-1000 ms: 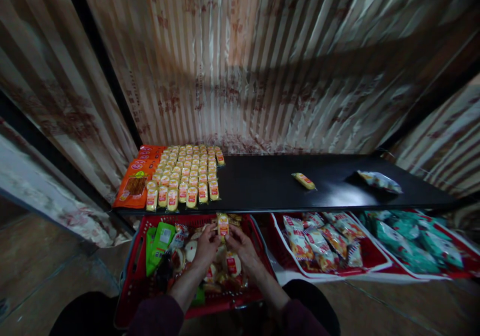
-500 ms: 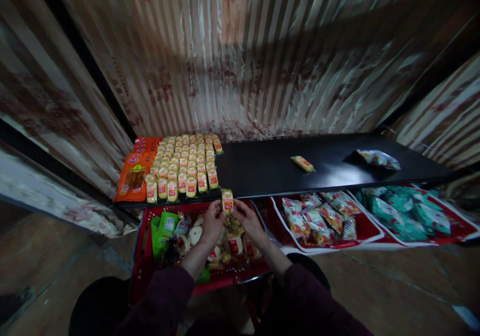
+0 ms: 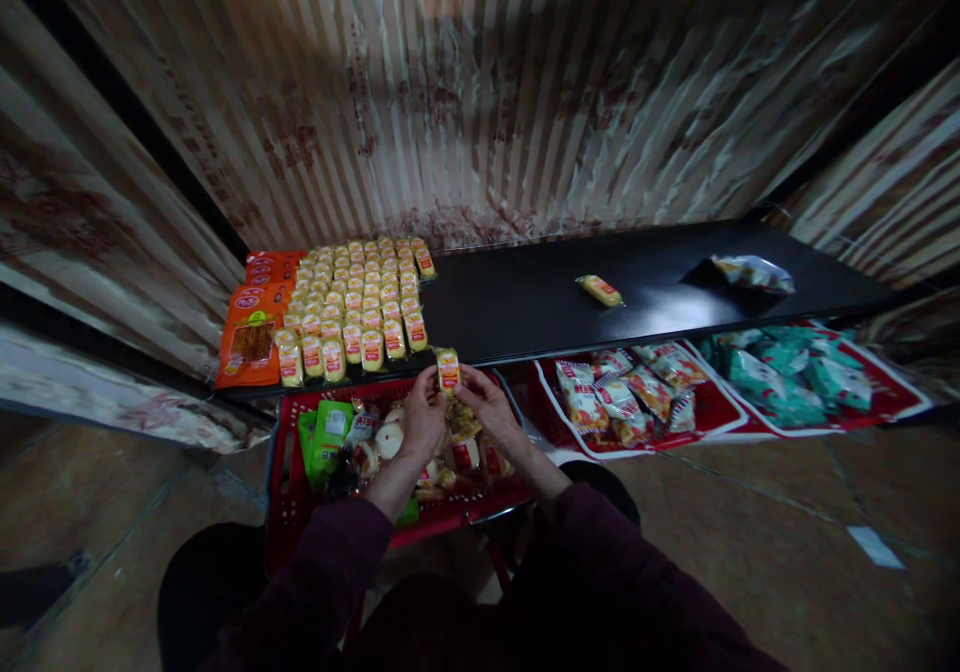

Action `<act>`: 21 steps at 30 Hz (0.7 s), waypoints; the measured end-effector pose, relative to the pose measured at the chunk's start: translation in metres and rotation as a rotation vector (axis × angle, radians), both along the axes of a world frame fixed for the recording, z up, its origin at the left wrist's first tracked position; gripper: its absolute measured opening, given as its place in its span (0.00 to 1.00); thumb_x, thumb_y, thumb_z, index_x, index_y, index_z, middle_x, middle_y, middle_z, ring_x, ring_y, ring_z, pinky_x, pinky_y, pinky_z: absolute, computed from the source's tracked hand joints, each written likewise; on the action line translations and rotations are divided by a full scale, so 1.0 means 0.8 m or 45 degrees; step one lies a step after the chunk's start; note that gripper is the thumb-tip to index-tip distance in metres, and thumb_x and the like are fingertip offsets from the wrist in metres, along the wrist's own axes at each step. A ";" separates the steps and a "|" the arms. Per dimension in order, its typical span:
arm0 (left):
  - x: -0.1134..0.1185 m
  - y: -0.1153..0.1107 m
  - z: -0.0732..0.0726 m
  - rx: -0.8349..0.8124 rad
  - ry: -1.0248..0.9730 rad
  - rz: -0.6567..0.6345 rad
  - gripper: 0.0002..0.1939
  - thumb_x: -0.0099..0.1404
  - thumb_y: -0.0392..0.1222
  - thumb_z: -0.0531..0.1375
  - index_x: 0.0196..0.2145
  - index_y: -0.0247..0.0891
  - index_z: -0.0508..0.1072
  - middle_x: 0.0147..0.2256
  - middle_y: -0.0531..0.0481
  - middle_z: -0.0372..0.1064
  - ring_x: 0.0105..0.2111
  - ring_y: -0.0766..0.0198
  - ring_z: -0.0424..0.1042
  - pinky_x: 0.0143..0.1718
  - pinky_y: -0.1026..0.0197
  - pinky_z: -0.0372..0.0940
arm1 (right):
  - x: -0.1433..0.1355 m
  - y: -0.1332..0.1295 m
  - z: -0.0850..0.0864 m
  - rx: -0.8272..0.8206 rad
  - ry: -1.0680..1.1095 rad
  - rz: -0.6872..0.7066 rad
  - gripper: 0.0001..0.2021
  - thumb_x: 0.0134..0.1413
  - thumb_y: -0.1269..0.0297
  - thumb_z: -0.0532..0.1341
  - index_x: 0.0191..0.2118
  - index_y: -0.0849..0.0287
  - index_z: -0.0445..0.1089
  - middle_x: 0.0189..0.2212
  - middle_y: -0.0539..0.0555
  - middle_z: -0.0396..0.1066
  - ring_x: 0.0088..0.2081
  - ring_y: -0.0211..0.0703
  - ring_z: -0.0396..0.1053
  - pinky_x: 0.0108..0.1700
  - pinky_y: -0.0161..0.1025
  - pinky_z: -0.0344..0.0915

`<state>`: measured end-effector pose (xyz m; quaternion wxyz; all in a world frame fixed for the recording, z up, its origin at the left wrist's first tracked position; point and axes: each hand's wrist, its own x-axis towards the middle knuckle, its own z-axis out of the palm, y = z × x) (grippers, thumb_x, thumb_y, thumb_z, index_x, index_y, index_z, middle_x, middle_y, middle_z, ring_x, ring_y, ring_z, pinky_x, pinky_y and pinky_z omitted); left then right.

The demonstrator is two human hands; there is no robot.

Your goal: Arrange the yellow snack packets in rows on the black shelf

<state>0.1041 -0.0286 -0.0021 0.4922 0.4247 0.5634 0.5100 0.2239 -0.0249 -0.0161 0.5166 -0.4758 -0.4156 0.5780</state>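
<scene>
Left hand (image 3: pixel 425 414) and right hand (image 3: pixel 489 409) are gripping a wrapped cake (image 3: pixel 448 370) between their fingertips above the red basket (image 3: pixel 281 512), near the front edge of the black shelf (image 3: pixel 510 302). The cake is showing a yellow, oblong, round-ended form with a red-and-white label; its wrapper is apparently clear, glossy film, though the light is dim. Similar packets (image 3: pixel 352 302) are standing in close rows beside flat orange pouches (image 3: pixel 251 337) on the smooth shelf.

We had one small snack pack (image 3: pixel 448 371) in view, narrow and yellow, in a clear, shiny wrapper; its label, yellow above and red below, faced us; we held it nearly upright between the fingers of our left hand (image 3: pixel 424 416) and right hand (image 3: pixel 487 407); it was near the black shelf's (image 3: pixel 510 312) front edge, its wrapper looking closed.
</scene>
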 end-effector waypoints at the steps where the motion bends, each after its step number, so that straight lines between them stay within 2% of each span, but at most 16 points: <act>1: 0.001 -0.002 0.000 0.014 0.060 0.018 0.23 0.54 0.25 0.56 0.47 0.39 0.69 0.42 0.45 0.72 0.40 0.62 0.71 0.47 0.57 0.64 | 0.000 -0.001 -0.002 -0.003 -0.015 -0.006 0.24 0.43 0.56 0.66 0.49 0.55 0.69 0.37 0.52 0.75 0.38 0.43 0.71 0.44 0.41 0.67; 6: 0.000 -0.016 -0.011 0.096 0.223 0.033 0.21 0.54 0.25 0.54 0.45 0.40 0.69 0.43 0.46 0.71 0.42 0.61 0.70 0.49 0.56 0.63 | -0.008 -0.013 -0.009 0.031 -0.187 -0.034 0.24 0.45 0.54 0.64 0.50 0.55 0.69 0.40 0.53 0.74 0.38 0.44 0.71 0.42 0.41 0.68; 11: -0.002 -0.029 -0.022 0.030 0.063 0.026 0.17 0.56 0.29 0.54 0.43 0.40 0.70 0.44 0.46 0.71 0.45 0.61 0.69 0.51 0.56 0.61 | -0.015 -0.029 -0.012 0.131 -0.321 -0.054 0.22 0.49 0.52 0.61 0.51 0.51 0.69 0.47 0.53 0.72 0.47 0.47 0.70 0.48 0.44 0.67; 17: -0.001 -0.038 -0.007 -0.147 -0.190 0.079 0.13 0.57 0.41 0.58 0.42 0.40 0.71 0.42 0.47 0.71 0.43 0.61 0.68 0.48 0.58 0.62 | -0.014 -0.040 -0.001 0.168 -0.368 -0.071 0.20 0.55 0.50 0.57 0.52 0.50 0.69 0.52 0.53 0.69 0.54 0.47 0.65 0.56 0.48 0.62; 21: 0.002 -0.041 -0.003 -0.254 -0.319 0.113 0.17 0.53 0.46 0.63 0.40 0.40 0.70 0.39 0.48 0.71 0.40 0.62 0.69 0.43 0.60 0.62 | -0.014 -0.042 0.007 0.162 -0.374 -0.092 0.19 0.56 0.50 0.56 0.50 0.51 0.71 0.52 0.54 0.69 0.54 0.48 0.65 0.59 0.49 0.59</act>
